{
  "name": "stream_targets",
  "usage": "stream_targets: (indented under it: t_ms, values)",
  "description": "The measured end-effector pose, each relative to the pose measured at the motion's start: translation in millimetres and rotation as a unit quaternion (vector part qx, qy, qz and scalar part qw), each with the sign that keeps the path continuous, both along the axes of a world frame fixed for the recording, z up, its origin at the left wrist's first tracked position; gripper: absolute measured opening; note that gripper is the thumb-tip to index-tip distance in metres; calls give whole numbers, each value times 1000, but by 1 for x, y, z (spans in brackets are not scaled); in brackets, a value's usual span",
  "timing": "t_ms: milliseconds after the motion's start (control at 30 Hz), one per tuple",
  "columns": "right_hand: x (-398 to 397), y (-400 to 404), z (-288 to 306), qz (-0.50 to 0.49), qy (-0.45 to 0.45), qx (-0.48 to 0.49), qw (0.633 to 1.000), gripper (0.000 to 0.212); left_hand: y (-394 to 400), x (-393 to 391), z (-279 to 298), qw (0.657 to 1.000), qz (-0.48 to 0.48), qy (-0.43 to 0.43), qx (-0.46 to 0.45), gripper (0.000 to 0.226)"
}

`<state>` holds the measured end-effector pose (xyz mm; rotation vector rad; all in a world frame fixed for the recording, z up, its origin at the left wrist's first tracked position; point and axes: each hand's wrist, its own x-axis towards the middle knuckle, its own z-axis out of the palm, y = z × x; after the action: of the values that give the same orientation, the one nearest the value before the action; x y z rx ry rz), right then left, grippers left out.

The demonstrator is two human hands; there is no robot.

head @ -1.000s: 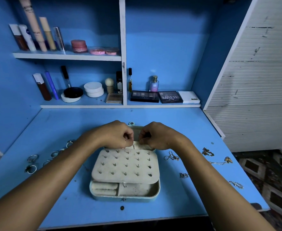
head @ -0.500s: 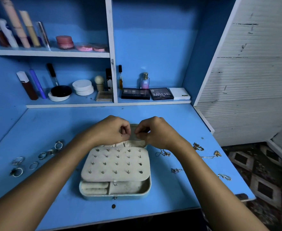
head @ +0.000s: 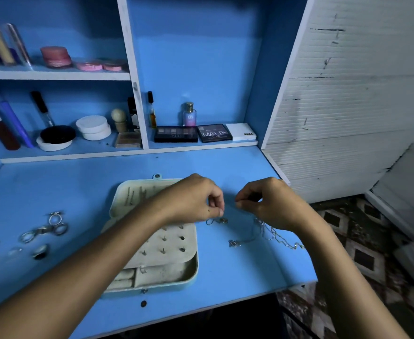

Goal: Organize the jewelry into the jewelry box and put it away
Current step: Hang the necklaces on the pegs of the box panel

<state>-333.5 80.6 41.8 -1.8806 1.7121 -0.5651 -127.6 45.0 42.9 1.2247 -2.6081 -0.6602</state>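
The table (head: 237, 167) is carrying everything, and the open jewelry box (head: 152, 243) is lying just left of both grips, so pieces travel barely anywhere. Left hand (head: 193, 199) and right hand (head: 269, 204) are each curling into a pinch grip; can't tell what's between them. A small earring (head: 217, 220) is lying right below, chains (head: 269, 237) underneath the right. Half a second ago both grips were working over the box's back edge.

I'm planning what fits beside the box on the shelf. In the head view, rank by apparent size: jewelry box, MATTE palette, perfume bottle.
1. jewelry box, by far the largest, though nearest the camera.
2. MATTE palette.
3. perfume bottle, smallest; it stands on the same shelf as the palette.
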Motion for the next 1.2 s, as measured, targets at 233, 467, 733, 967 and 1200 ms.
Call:
stream_targets:
  t_ms: [233, 467, 733, 967, 1200]
  values:
    - [-14, 21, -4, 24, 50, 59, 997, 8, 12, -32, -6, 993, -53, -96, 37, 7]
    - [-7, 32, -7, 52, 85, 105, 989, 7, 20, -42, -8, 987, -43, -146, 47, 19]
    - [-3, 33, -14, 45, 84, 125, 988, 10, 22, -45, -9, 986, -38, -157, 48, 8]
    - [0, 33, -18, 34, 62, 116, 991, 13, 21, -42, -6, 989, -20, -141, 39, 7]
    - [2, 29, -20, 29, 59, 66, 996, 8, 15, -33, 6, 995, 17, -85, 45, 9]
